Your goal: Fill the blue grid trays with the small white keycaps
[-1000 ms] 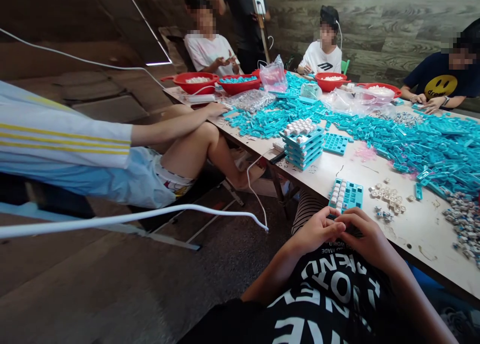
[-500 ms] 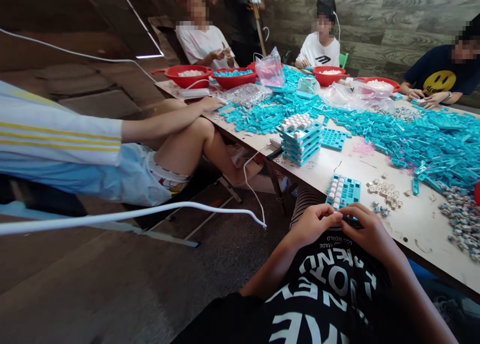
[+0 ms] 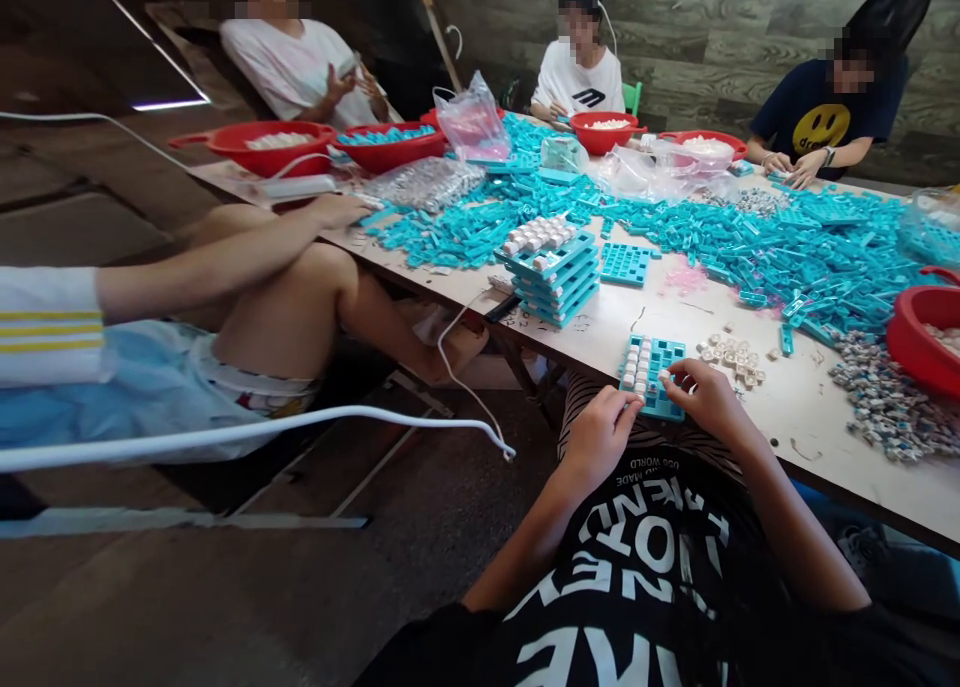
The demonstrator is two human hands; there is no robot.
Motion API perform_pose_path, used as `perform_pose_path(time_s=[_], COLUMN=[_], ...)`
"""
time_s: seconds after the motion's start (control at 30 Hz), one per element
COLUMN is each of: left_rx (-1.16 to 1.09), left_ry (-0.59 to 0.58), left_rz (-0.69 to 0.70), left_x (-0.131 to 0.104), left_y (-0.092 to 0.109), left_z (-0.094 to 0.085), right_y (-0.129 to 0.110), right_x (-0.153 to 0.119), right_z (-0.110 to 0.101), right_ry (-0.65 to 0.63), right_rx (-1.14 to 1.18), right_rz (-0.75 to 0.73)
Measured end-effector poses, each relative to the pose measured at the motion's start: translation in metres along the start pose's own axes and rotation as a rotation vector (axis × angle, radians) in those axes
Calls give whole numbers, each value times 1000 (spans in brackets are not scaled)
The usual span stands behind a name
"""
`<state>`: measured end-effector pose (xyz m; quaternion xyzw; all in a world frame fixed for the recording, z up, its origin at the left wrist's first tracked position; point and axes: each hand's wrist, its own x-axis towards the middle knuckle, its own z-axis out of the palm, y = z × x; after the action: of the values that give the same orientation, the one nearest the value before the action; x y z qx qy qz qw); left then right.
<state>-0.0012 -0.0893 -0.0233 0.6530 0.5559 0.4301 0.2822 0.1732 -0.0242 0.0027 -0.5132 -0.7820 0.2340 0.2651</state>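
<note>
A turquoise grid tray (image 3: 664, 354) lies at the table's near edge, with white keycaps (image 3: 637, 359) in columns along its left side. My right hand (image 3: 705, 397) is over the tray's right side, thumb and finger pinched on a small white keycap (image 3: 664, 375). At the tray's lower left corner is my left hand (image 3: 600, 429), its fingers pressed together; what they hold, if anything, is too small to make out. Loose translucent keycaps (image 3: 731, 357) are scattered on the table right of the tray.
A stack of turquoise trays (image 3: 555, 287) topped with white keycaps stands ahead, beside another flat tray (image 3: 626, 265). Turquoise strips (image 3: 720, 237) are heaped across the table. Small switch-like parts (image 3: 892, 397) and a red basin (image 3: 919, 332) are at right. A white cable (image 3: 360, 414) crosses at left.
My hands, held together below the tray before, are now apart: the right has moved forward onto the tray, the left to its lower left corner. The view has shifted to the right.
</note>
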Motion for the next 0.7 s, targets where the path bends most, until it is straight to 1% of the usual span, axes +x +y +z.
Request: perform_pose_path(time_s=[0.07, 0.13, 0.27, 0.4, 0.53, 0.7], left_rx=[212, 373, 560, 632, 649, 674], left_ry=[-11, -33, -63, -96, -100, -88], left_rz=[63, 95, 94, 103, 102, 83], left_x=[2, 5, 9, 10, 11, 12], left_y=[-2, -3, -5, -9, -11, -11], left_z=[1, 2, 5, 6, 7, 10], right_y=[-2, -5, -10, -8, -6, -5], right_x=[3, 5, 8, 9, 10, 15], right_z=[0, -1, -3, -3, -3, -1], right_ry=[-57, -102, -154, -157, -183, -226], right_rx=[-38, -76, -139, -151, -145, -197], right_rz=[5, -1, -38, -60, -73, -55])
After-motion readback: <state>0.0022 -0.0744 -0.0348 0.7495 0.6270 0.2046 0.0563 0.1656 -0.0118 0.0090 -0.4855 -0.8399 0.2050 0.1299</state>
